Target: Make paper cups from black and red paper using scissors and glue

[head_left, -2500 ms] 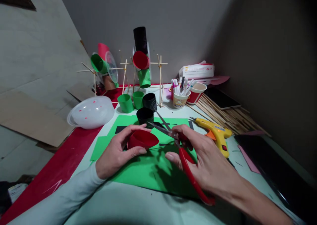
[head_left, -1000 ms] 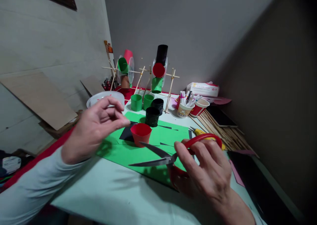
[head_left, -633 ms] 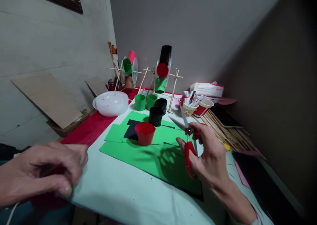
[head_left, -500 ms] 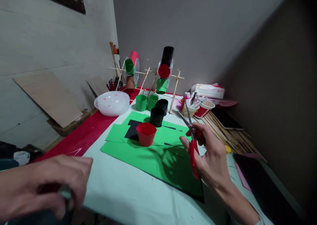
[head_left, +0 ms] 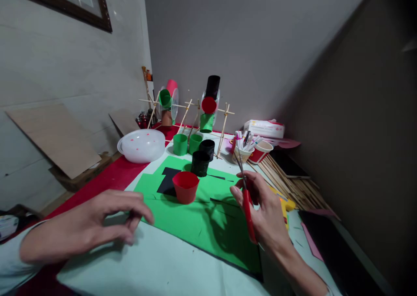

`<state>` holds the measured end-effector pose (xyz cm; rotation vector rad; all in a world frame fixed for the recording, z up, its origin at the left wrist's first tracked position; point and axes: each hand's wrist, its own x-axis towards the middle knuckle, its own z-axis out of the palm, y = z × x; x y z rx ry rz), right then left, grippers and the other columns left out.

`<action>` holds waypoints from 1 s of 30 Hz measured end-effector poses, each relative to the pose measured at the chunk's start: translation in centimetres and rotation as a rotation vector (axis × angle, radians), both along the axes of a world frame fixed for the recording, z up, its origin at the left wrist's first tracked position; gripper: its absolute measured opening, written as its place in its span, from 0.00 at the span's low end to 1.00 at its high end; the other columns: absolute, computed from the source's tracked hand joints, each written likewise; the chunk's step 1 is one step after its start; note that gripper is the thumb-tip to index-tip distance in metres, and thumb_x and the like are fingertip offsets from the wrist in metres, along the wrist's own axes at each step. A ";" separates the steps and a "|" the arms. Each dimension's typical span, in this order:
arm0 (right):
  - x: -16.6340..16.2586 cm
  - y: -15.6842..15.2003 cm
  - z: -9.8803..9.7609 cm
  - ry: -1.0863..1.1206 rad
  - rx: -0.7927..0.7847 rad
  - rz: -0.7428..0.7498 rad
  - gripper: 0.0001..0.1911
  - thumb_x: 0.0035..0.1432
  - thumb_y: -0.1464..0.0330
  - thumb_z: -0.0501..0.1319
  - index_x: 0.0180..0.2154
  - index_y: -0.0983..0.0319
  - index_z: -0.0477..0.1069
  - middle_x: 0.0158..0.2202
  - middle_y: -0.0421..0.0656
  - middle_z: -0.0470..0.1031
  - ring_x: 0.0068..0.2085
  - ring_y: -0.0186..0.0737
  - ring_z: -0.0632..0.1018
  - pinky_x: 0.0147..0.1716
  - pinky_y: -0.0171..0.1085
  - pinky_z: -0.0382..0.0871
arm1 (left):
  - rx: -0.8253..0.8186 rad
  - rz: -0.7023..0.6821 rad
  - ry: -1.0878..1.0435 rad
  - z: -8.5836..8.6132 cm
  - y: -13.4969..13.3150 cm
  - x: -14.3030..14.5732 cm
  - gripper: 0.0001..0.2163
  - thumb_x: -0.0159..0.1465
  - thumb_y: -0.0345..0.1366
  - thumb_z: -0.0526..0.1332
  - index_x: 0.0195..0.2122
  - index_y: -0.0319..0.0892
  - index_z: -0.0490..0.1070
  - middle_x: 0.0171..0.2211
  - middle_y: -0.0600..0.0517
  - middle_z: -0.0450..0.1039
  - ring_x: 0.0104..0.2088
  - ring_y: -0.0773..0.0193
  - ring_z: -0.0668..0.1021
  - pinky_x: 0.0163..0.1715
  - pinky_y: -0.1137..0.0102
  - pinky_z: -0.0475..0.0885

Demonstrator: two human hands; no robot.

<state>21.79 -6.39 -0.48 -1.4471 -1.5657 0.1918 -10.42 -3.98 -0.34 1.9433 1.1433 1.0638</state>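
Observation:
My right hand (head_left: 264,210) grips red-handled scissors (head_left: 246,199), blades pointing up and away over the green paper sheet (head_left: 198,222). A red paper cup (head_left: 185,186) stands upright on that sheet, left of the scissors, touched by neither hand. My left hand (head_left: 97,220) hovers low over the table's near left edge, fingers stretched out and slightly blurred, holding nothing I can see. A black paper piece (head_left: 167,179) lies under the green sheet just behind the red cup.
Two green cups (head_left: 180,144) and two black cups (head_left: 200,163) stand behind the sheet. A stick frame carrying cups (head_left: 208,109) stands at the back. A white bowl (head_left: 141,145) sits at left, marker cups (head_left: 243,150) and bamboo sticks (head_left: 293,178) at right, with a yellow glue gun (head_left: 284,204).
My left hand let go of the red cup, dropped below the table edge, and has come back up over it, open. The scissors swung from flat to upright.

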 end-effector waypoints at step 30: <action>-1.0 -0.2 -0.6 0.347 -0.335 0.320 0.11 0.61 0.60 0.64 0.43 0.57 0.69 0.32 0.38 0.75 0.32 0.39 0.76 0.32 0.36 0.69 | -0.367 -0.144 -0.137 0.0 4.1 10.0 0.17 0.56 0.42 0.70 0.45 0.44 0.72 0.41 0.49 0.79 0.41 0.54 0.82 0.41 0.64 0.77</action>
